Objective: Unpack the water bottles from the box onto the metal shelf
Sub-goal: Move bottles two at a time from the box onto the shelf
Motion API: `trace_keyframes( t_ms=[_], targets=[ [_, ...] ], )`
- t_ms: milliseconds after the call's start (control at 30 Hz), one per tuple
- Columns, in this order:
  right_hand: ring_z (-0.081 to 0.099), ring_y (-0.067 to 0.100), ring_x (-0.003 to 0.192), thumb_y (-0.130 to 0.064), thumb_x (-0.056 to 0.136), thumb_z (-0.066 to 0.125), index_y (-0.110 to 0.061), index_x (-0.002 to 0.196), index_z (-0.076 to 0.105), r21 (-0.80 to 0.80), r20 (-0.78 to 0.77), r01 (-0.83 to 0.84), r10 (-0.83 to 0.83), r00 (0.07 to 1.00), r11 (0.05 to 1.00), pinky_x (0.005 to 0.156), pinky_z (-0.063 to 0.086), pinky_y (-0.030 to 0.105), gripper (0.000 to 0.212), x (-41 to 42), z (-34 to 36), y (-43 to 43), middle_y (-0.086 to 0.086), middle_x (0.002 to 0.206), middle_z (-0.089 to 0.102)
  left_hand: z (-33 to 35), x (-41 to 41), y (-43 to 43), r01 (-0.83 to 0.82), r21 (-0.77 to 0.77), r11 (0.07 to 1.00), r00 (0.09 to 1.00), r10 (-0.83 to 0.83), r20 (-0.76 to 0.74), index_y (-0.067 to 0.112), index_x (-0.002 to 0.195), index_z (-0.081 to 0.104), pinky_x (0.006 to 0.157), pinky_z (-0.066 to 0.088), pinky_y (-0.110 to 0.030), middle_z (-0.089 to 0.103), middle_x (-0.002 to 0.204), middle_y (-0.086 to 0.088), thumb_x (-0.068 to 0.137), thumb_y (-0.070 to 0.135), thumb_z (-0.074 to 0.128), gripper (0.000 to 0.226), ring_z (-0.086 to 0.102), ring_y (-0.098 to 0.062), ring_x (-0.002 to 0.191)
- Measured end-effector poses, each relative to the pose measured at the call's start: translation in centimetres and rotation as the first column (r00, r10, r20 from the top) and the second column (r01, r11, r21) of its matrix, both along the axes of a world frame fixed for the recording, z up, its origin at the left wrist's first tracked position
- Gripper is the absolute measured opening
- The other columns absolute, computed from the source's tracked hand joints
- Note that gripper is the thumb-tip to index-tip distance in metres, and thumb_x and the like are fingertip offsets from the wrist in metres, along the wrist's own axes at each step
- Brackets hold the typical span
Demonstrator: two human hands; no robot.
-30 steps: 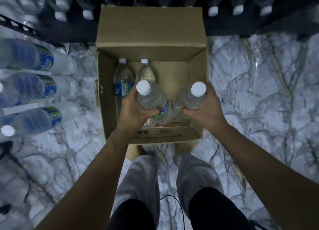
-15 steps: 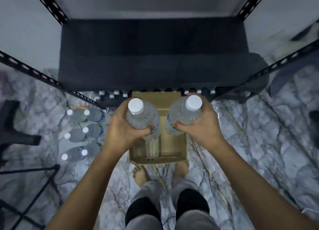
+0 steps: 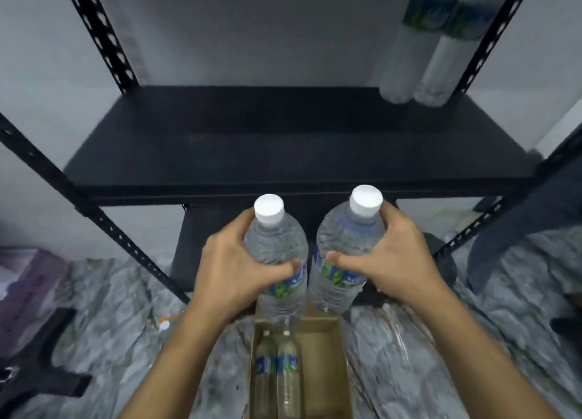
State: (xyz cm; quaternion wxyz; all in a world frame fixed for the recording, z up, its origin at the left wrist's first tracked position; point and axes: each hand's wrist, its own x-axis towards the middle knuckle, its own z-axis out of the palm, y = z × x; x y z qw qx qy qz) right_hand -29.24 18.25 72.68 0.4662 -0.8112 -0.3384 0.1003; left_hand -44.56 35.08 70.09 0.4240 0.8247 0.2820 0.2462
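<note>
Progress: partway by my judgement; some bottles stand on the metal shelf [image 3: 283,141], some are in hand, some are left in the box [image 3: 324,365].
Done: two bottles on the shelf [image 3: 422,50] stand upright, touching each other, at the upper right of the frame on the black board's far right corner.
In hand: two bottles, both upright with white caps, held side by side in the middle of the frame, above the box and just in front of the shelf's front edge.
Left hand [image 3: 230,270]: grip wrapped around the left bottle [image 3: 277,251], thumb pressed across its label.
Right hand [image 3: 396,258]: grip wrapped around the right bottle [image 3: 346,248], thumb pressed at the label's top.
Left to do: set these two down on the board, then fetch the bottles in the box [image 3: 277,374].
Count in box: two, standing together along the left wall, at the bottom middle of the frame; the rest of the visible box floor is bare.
Count in all: six bottles in sight.
Floor: marbled, under the box; blurred at the edges.
</note>
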Motion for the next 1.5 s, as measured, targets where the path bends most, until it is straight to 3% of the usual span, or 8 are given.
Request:
trace_keyframes(
  t_ms=[267, 467, 600, 733, 833, 1133, 1333, 1500],
  targets=[
    [0.065, -0.011, 0.082, -0.027, 0.050, 0.092, -0.041, 0.089, 0.058, 0.084, 0.040, -0.022, 0.018, 0.999, 0.996, 0.066, 0.050, 0.009, 0.054, 2.3, 8.1, 1.4, -0.020, 0.088, 0.068, 9.1, 0.7, 2.5, -0.034, 0.050, 0.998, 0.993, 0.028, 0.113, 0.049, 0.090, 0.060, 0.063, 0.052, -0.008, 0.069, 0.087, 0.035, 0.051, 0.032, 0.092, 0.053, 0.066, 0.014, 0.081],
    [0.070, 0.007, 0.091, -0.035, 0.045, 0.091, -0.027, 0.110, 0.064, 0.171, 0.078, -0.022, 0.008, 0.997, 0.985, 0.084, 0.058, 0.037, 0.071, 5.2, 13.3, 3.9, -0.011, 0.098, 0.073, 14.5, 2.7, 5.4, -0.099, 0.073, 0.992, 0.975, 0.082, 0.208, 0.041, 0.098, 0.066, 0.070, 0.062, -0.030, 0.074, 0.088, 0.021, 0.044, 0.045, 0.088, 0.058, 0.071, 0.004, 0.082],
    [0.071, 0.006, 0.087, -0.034, 0.044, 0.091, -0.025, 0.108, 0.066, 0.216, 0.050, 0.005, -0.016, 0.999, 0.976, 0.083, 0.059, 0.037, 0.070, 7.4, 16.1, 6.5, -0.010, 0.095, 0.073, 17.1, 5.2, 7.4, -0.124, 0.075, 0.989, 0.966, 0.103, 0.238, 0.032, 0.115, 0.067, 0.076, 0.062, -0.038, 0.075, 0.095, 0.016, 0.049, 0.042, 0.092, 0.071, 0.072, -0.002, 0.087],
    [0.072, 0.007, 0.078, -0.023, 0.048, 0.094, -0.019, 0.096, 0.069, 0.245, 0.032, 0.038, -0.047, 0.998, 0.969, 0.079, 0.060, 0.036, 0.054, 9.1, 17.5, 8.5, -0.006, 0.087, 0.075, 19.1, 7.5, 8.7, -0.118, 0.103, 0.988, 0.970, 0.092, 0.226, 0.029, 0.108, 0.070, 0.055, 0.054, -0.022, 0.073, 0.086, 0.020, 0.054, 0.036, 0.091, 0.058, 0.070, 0.007, 0.076],
    [0.072, 0.007, 0.077, -0.022, 0.048, 0.093, -0.018, 0.096, 0.070, 0.276, 0.060, 0.046, -0.065, 0.996, 0.960, 0.077, 0.061, 0.035, 0.054, 10.0, 18.1, 9.5, -0.006, 0.086, 0.075, 20.0, 8.7, 9.3, -0.097, 0.134, 0.986, 0.965, 0.060, 0.257, 0.028, 0.105, 0.070, 0.063, 0.056, -0.015, 0.072, 0.085, 0.021, 0.058, 0.028, 0.092, 0.052, 0.068, 0.013, 0.074],
    [0.071, 0.009, 0.081, -0.027, 0.047, 0.094, -0.017, 0.099, 0.068, 0.255, 0.089, 0.068, -0.093, 0.992, 0.965, 0.078, 0.060, 0.035, 0.059, 12.4, 16.9, 12.7, -0.006, 0.090, 0.073, 19.1, 13.8, 11.4, -0.057, 0.129, 0.990, 0.955, 0.017, 0.297, 0.028, 0.114, 0.066, 0.089, 0.059, -0.037, 0.074, 0.100, 0.016, 0.043, 0.044, 0.091, 0.076, 0.071, -0.003, 0.094],
    [0.070, 0.012, 0.085, -0.039, 0.047, 0.091, -0.018, 0.098, 0.066, 0.240, 0.039, 0.060, -0.071, 0.997, 0.969, 0.078, 0.060, 0.036, 0.061, 13.9, 15.9, 13.1, -0.004, 0.094, 0.073, 18.0, 14.9, 12.2, 0.003, 0.137, 0.991, 0.967, -0.038, 0.252, 0.034, 0.110, 0.065, 0.087, 0.060, -0.038, 0.074, 0.099, 0.018, 0.052, 0.046, 0.089, 0.065, 0.071, -0.003, 0.093],
    [0.064, 0.014, 0.102, -0.043, 0.056, 0.090, -0.029, 0.111, 0.046, 0.243, -0.012, 0.002, 0.001, 1.000, 0.970, 0.087, 0.055, 0.034, 0.072, 13.8, 14.7, 12.8, -0.004, 0.114, 0.065, 17.6, 15.1, 12.1, 0.042, 0.128, 0.991, 0.970, -0.071, 0.233, 0.037, 0.123, 0.056, 0.085, 0.061, -0.041, 0.072, 0.107, 0.015, 0.046, 0.061, 0.086, 0.086, 0.071, -0.009, 0.097]
  ],
)
